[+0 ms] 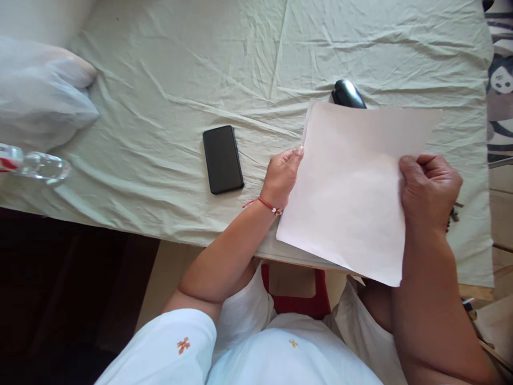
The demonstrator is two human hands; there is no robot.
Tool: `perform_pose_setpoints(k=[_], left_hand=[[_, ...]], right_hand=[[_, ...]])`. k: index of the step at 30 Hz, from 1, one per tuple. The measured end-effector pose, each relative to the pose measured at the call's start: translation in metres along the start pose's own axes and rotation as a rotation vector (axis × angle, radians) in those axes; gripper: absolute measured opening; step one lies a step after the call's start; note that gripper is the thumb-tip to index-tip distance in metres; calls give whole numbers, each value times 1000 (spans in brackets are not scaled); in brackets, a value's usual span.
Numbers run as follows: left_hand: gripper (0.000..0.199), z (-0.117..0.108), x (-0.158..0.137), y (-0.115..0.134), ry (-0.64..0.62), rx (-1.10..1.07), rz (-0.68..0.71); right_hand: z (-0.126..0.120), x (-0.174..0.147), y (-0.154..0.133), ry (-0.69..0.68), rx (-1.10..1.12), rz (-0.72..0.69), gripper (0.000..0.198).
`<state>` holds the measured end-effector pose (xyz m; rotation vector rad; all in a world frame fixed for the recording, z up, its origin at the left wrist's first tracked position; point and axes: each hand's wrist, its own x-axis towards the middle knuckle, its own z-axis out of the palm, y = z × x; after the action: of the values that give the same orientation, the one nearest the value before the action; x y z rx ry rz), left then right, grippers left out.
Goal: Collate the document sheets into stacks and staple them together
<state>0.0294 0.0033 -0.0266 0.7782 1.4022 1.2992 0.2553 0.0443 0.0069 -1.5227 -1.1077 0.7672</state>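
A white sheaf of paper [348,187] is held up over the front edge of the cloth-covered table. At its left edge my left hand [282,174] pinches it between thumb and fingers, a red string bracelet on the wrist. My right hand [430,184] grips the right edge, thumb on top and the other fingers curled. How many sheets there are I cannot tell. Just past the paper's far edge lies a black stapler-like object [348,94], partly hidden by it. A black phone [223,159] rests screen up to the left of my left hand.
Pale green wrinkled cloth [180,69] covers the table. At the left lie a clear plastic bottle [44,166] on its side and a whitish plastic bag [44,91]. A red stool [298,305] shows between my legs. Small dark beads [453,214] show beside my right wrist.
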Motion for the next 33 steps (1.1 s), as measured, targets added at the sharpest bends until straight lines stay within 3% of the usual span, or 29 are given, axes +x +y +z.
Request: perform_pose_setpoints(k=[5,8,12,15,21,24,29,33], left_hand=[[11,-1,-2,-1,-54,-73,12],[10,-2,-3,0,-65,-132,38],[9,-6,-3,2,-103,-238,68],[8,-10,-1,4,-117,-290,84],[19,-15,-4,8,-169,-343,48],[21,-17,-6,13,-176,-357,10],[20,-23,-5,18,-172,-386,-30],[20,-26,-2,23,-125,-285,-39]], right_hand=[[-1,1,5,-10,-8,-21,8],[-5,5,16,-32,-122,-133,10],[-12,14,35,-80,-321,-234,39],[-13,20,45,-118,-165,-141,56],[-6,15,38,-193,61,-13,69],[-4,6,23,-293,157,93,65],[-6,-11,0,-381,267,418,58],[-8,-15,-2,-447,288,520,53]])
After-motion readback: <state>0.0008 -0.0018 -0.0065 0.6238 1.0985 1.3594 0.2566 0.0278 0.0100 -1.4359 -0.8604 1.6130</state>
